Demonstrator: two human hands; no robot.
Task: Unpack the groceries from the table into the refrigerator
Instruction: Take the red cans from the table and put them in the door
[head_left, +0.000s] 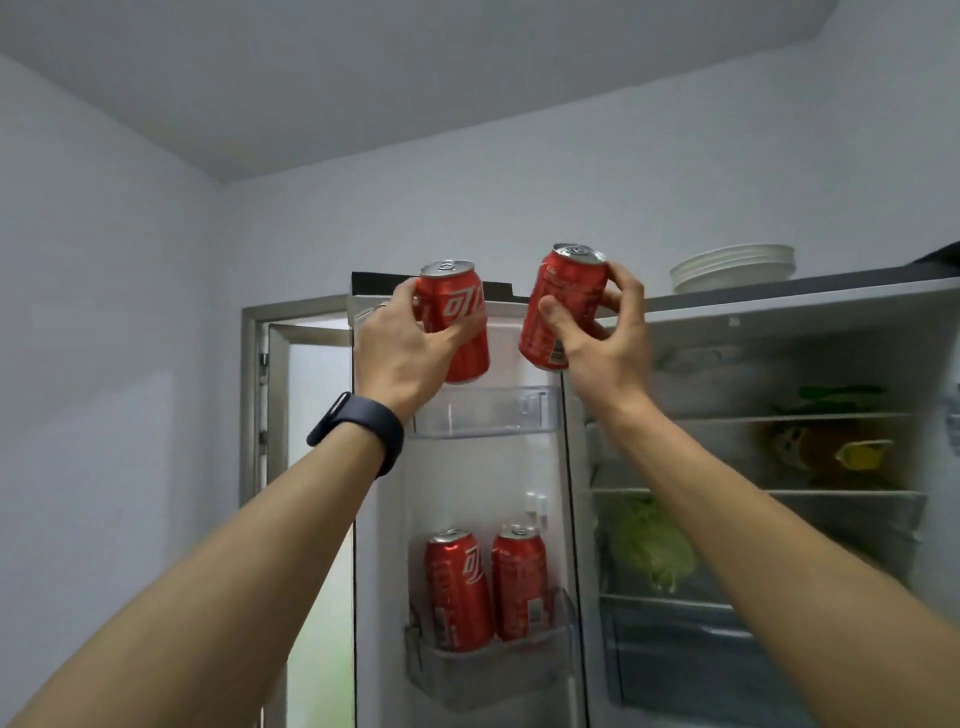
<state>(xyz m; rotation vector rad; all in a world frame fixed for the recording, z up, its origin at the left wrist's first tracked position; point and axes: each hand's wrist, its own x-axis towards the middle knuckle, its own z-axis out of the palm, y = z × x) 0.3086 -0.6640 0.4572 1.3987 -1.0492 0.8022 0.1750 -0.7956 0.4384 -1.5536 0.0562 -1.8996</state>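
Two pale walls (104, 312) meet under a white ceiling (363, 78) at the far left corner of the room. Against the far wall stands the refrigerator (779, 293), open, with its main compartment on the right and its door (467, 483) swung out to the left, inner side facing the camera. A grey door frame (254, 389) shows left of the door and is partly hidden behind it. Inside the compartment, shelves (753, 415) carry blurred goods: a green item (836, 392) on the upper level, a yellow item (862, 452) one level below, and a leafy vegetable (649, 545) lower down at the left. A stack of white plates (735, 267) rests on top of the refrigerator. The door carries a transparent upper bin (488, 415) and a lower bin (483, 670). The lower bin holds two upright red cans side by side: the left stored can (457, 592) and the right stored can (521, 587). Both forearms reach up in front of the door and cover part of it. The left hand (405, 348) grips the left held can (457, 317), fingers curled round its side, above the upper bin. The right hand (608, 343) grips the right held can (561, 306), thumb in front and fingers wrapped behind; this can tilts slightly and sits near the top edge of the refrigerator. The two held cans are apart. A dark wristband (358, 431) circles the left wrist.
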